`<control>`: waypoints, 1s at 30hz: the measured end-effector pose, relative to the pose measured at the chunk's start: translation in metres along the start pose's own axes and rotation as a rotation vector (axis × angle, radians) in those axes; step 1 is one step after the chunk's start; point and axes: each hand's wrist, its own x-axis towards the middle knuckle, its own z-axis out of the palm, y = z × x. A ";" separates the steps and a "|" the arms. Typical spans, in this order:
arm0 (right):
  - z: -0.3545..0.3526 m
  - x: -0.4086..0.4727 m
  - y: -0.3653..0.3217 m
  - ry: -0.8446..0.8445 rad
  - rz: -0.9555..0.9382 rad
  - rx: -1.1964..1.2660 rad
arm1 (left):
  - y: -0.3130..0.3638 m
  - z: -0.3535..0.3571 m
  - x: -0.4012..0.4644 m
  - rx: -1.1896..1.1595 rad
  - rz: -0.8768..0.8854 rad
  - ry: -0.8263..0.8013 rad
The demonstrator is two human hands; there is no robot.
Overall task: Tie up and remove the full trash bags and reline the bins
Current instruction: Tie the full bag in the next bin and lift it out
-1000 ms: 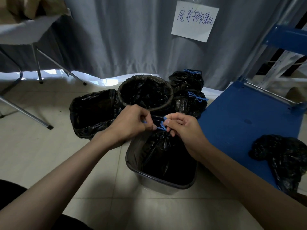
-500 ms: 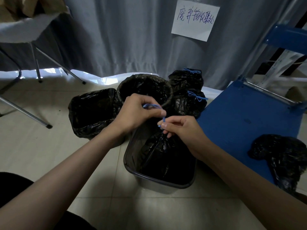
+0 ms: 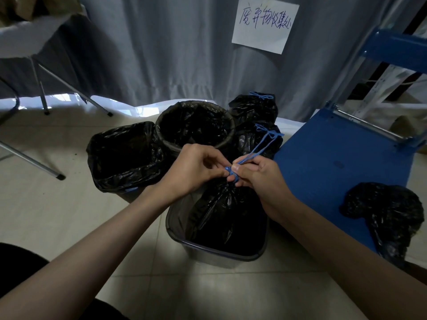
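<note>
The step in hand is the tying of the last full bag: a gathered black plastic trash bag point(image 3: 227, 218) stands inside the dark grey rectangular plastic bin point(image 3: 215, 252) on the tiled floor point(image 3: 60, 213), its neck bunched to a point where both hands meet. The left hand point(image 3: 196, 168) pinches the blue drawstring point(image 3: 232, 175) at the knot, fingers curled in tight against it, while the right hand point(image 3: 256, 174) grips the same drawstring just beside it, with a doubled length of the cord running up and away from its fingertips. Behind, a square bin lined with a black bag point(image 3: 124, 155) and a round bin lined with a black bag point(image 3: 195, 125) stand open and look already relined, and two tied black bags with blue bows point(image 3: 254, 107) sit against the grey curtain point(image 3: 161, 54). A crumpled black bag point(image 3: 383, 211) lies on the blue platform point(image 3: 335, 167) to the right, possibly the fresh liner. Judging from this, the knot seems nearly drawn; the next move calls for pulling the loose length taut while holding the neck steady, then lifting the bag clear of the bin so the bin can be relined.
</note>
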 end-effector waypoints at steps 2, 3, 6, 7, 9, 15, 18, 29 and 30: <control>0.000 0.000 0.000 0.002 -0.001 -0.021 | -0.001 0.000 0.000 0.027 0.043 0.022; -0.001 -0.001 0.000 0.001 -0.001 -0.030 | -0.002 -0.001 0.000 0.022 0.045 0.032; -0.002 0.000 0.001 0.007 0.003 -0.032 | -0.003 -0.001 -0.001 -0.016 -0.011 0.049; -0.002 0.000 0.001 0.015 0.008 -0.023 | -0.003 0.000 -0.001 -0.026 -0.043 0.045; -0.002 0.001 0.001 0.028 0.020 0.008 | -0.006 0.001 0.000 -0.048 -0.114 0.014; -0.002 0.001 0.000 0.024 0.014 0.025 | -0.009 0.005 -0.001 -0.201 -0.177 -0.076; -0.001 0.000 0.000 0.019 -0.009 -0.009 | -0.008 0.006 -0.001 -0.222 -0.189 -0.070; -0.002 0.001 0.009 0.098 -0.169 -0.237 | -0.010 0.017 -0.006 -0.169 -0.262 0.019; -0.002 0.001 0.009 0.111 -0.171 -0.244 | -0.009 0.018 -0.007 -0.172 -0.256 0.031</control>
